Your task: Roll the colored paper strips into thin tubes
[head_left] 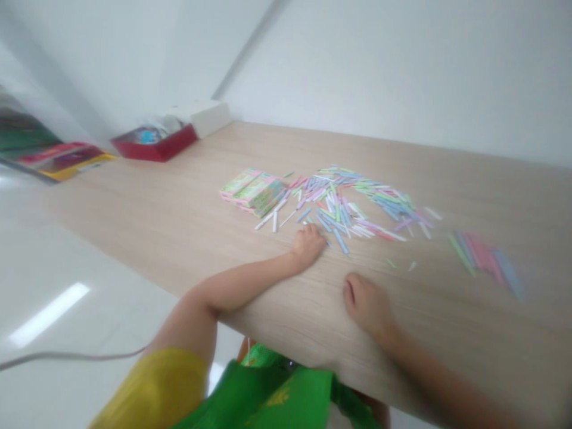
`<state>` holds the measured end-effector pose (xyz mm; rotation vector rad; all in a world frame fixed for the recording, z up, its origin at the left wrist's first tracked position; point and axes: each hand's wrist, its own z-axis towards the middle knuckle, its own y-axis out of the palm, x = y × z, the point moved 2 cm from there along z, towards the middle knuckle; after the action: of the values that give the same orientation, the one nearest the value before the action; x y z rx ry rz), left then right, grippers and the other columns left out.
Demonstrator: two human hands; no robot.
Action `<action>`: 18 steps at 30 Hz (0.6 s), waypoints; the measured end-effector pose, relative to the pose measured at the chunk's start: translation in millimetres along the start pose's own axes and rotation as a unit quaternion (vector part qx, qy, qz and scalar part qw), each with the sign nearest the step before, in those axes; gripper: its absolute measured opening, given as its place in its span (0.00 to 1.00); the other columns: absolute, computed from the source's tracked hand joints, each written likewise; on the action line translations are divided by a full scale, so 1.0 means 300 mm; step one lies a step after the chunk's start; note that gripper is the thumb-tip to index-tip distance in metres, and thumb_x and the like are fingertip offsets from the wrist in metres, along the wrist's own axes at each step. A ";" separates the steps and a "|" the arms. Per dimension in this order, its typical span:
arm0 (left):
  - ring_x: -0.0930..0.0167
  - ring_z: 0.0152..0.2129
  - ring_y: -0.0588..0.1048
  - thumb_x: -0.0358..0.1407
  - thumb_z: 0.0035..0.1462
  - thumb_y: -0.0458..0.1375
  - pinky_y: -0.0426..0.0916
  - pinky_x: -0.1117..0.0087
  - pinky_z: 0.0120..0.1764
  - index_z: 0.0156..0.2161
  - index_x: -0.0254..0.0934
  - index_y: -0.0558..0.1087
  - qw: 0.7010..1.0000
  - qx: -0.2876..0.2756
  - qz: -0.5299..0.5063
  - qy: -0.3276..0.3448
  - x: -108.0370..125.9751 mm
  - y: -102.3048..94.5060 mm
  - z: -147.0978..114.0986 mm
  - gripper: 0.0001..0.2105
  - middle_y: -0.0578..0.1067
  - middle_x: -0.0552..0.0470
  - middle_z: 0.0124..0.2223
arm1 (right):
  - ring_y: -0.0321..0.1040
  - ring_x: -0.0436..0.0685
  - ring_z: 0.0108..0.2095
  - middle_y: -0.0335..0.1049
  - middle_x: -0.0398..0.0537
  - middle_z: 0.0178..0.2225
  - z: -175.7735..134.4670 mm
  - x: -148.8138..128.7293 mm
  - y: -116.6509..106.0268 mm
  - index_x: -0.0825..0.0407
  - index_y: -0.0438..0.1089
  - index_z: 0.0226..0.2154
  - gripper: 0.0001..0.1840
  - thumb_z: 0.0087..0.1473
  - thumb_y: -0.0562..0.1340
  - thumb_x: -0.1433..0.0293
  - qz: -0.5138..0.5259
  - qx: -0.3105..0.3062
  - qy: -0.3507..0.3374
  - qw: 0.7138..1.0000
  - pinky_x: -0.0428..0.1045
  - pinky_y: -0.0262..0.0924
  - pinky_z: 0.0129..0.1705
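Many thin pastel sticks that look like chalk (pixel 339 233) lie in a loose, spread-out pile on the wooden table (pixel 286 310). At the pile's near edge rests my left hand (pixel 308 245), its fingers bent down among the sticks. Blue and pale stick ends show beside those fingers, but what lies under them is hidden. Closer to me, my right hand (pixel 369 302) is curled into a fist on the tabletop, apart from the pile, with nothing seen in it. Left of the pile sit printed green-and-pink boxes (pixel 254 189), side by side.
Toward the right, a row of pink, blue and green sticks (pixel 485 259) lies together, blurred. Small bits (pixel 412 266) are scattered near it. A red tray (pixel 156 149) with items and a white box (pixel 210 118) stand at the back left. A cable (pixel 75 356) crosses the floor.
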<state>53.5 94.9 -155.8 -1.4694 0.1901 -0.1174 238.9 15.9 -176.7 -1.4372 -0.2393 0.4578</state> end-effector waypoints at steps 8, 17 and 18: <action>0.57 0.46 0.76 0.26 0.67 0.45 0.72 0.60 0.42 0.48 0.27 0.74 0.999 0.007 0.003 0.042 -0.053 -0.033 -0.005 0.15 0.75 0.36 0.48 | 0.74 0.56 0.31 0.80 0.49 0.34 0.231 -0.043 -0.008 0.49 0.73 0.40 0.15 0.65 0.51 0.65 0.008 0.002 0.051 0.999 0.50 0.43 0.29; 0.59 0.42 0.77 0.32 0.69 0.43 0.69 0.60 0.42 0.46 0.30 0.74 0.998 0.069 -0.001 -0.002 -0.088 0.028 0.018 0.17 0.75 0.36 0.44 | 0.63 0.52 0.24 0.72 0.46 0.24 0.238 0.010 0.001 0.52 0.71 0.33 0.14 0.61 0.53 0.64 0.265 0.157 0.111 0.945 0.48 0.49 0.30; 0.59 0.42 0.77 0.33 0.69 0.42 0.69 0.60 0.42 0.46 0.30 0.74 0.997 0.079 -0.007 -0.011 -0.088 0.033 0.022 0.17 0.76 0.36 0.44 | 0.61 0.51 0.23 0.71 0.45 0.24 0.236 0.020 0.002 0.52 0.70 0.32 0.14 0.61 0.53 0.63 0.292 0.175 0.125 0.932 0.48 0.49 0.29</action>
<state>28.6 107.4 -163.7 -1.3142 0.1494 -0.1244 213.9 82.0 -168.6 -1.1791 0.4724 0.7490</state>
